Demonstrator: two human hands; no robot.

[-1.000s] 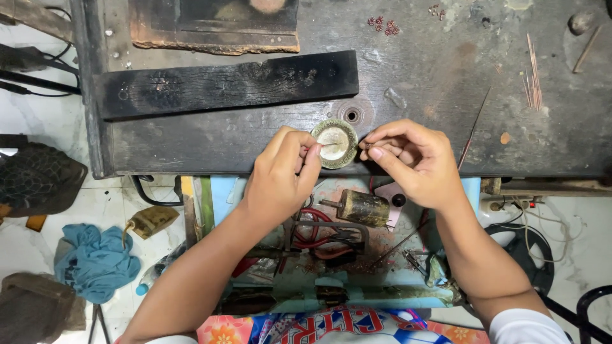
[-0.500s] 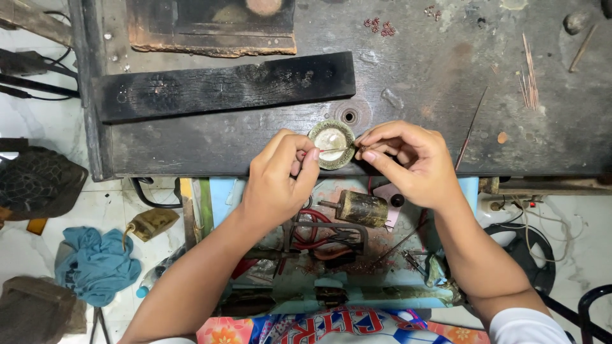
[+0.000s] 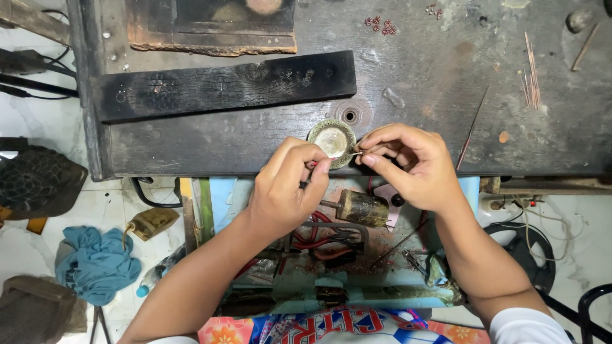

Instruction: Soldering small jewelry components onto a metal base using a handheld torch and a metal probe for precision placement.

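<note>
- Head view looks straight down on two bare hands meeting at the near edge of a dark, scarred desk.
- Left hand is curled, thumb and forefinger pressed together on a small red-tipped piece, too small to make out.
- Right hand pinches a thin silvery wire between thumb and forefinger; its other fingers are folded.
- Wire tip reaches the round brass-rimmed dish, which sits on the desk just beyond both hands' fingertips, between them.
- Beyond the left hand lies a charred black wooden block; farther off, a rough-edged brown slab.
- Beyond the right hand, thin copper rods and tiny red beads lie scattered.
- Under the wrists, a small cylindrical motor and red wires sit on a pale blue shelf.
- Left of the left forearm, a blue cloth lies on the white tiled floor.
</note>
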